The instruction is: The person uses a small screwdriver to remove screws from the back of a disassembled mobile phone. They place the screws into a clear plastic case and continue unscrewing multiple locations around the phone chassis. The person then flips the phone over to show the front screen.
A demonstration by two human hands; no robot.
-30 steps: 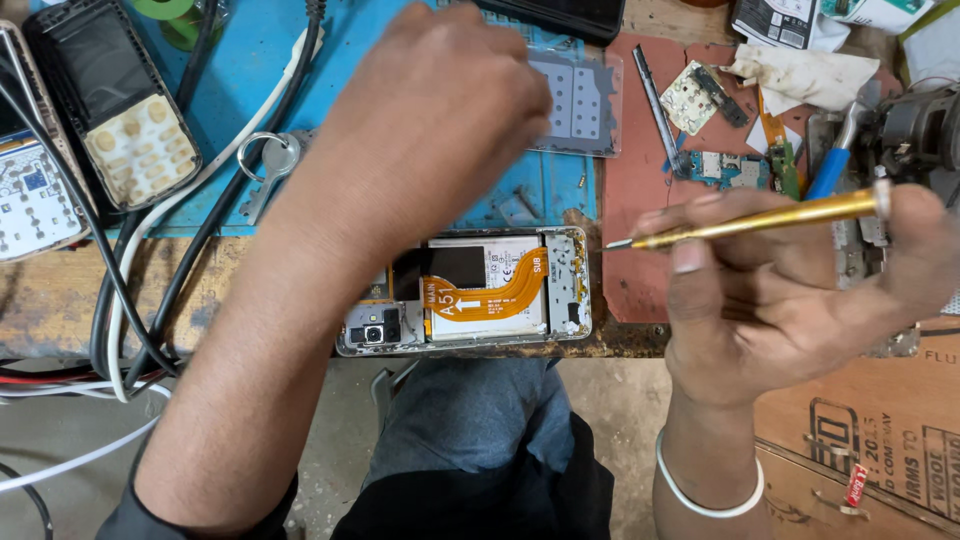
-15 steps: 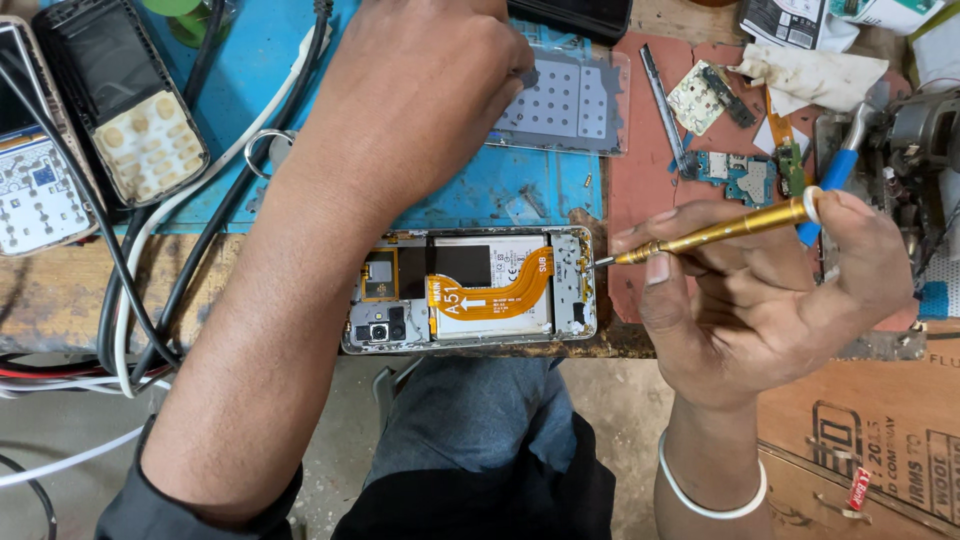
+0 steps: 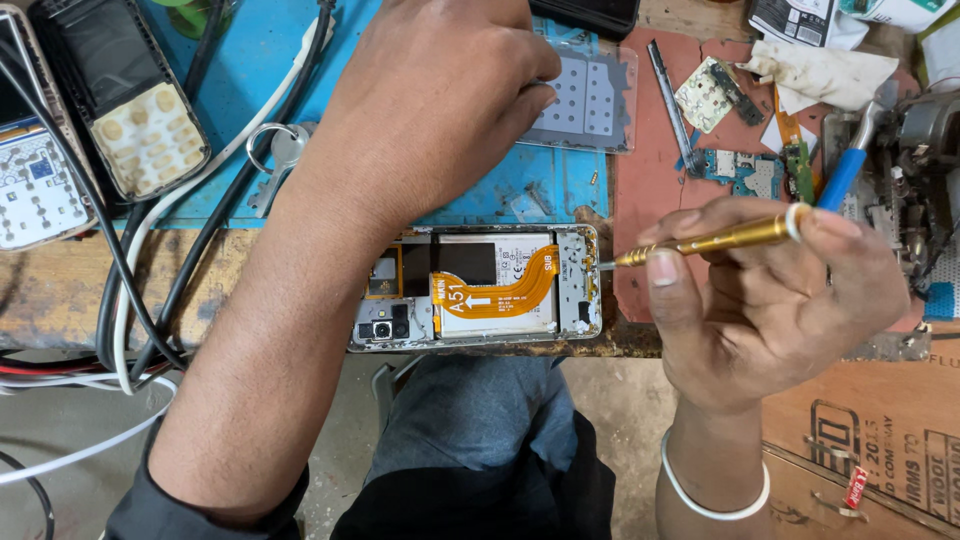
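Opened phone (image 3: 475,290) lying at the bench edge, under repair.
Left hand (image 3: 440,90) is reaching beyond the phone, fingers curled on a clear plate (image 3: 590,95); right hand (image 3: 770,300), just right of it, is pinching a brass screwdriver (image 3: 715,240). Phone looks light, stiff, fragile inside: grip its metal rim.

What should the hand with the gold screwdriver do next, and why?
Probably nudge the tip a little further in and seat it on a screw. The right hand holds the gold screwdriver with its tip just at the right end of the opened phone, while the left hand rests on the blue mat above it. Whether the tip already touches a screw is too small to tell.
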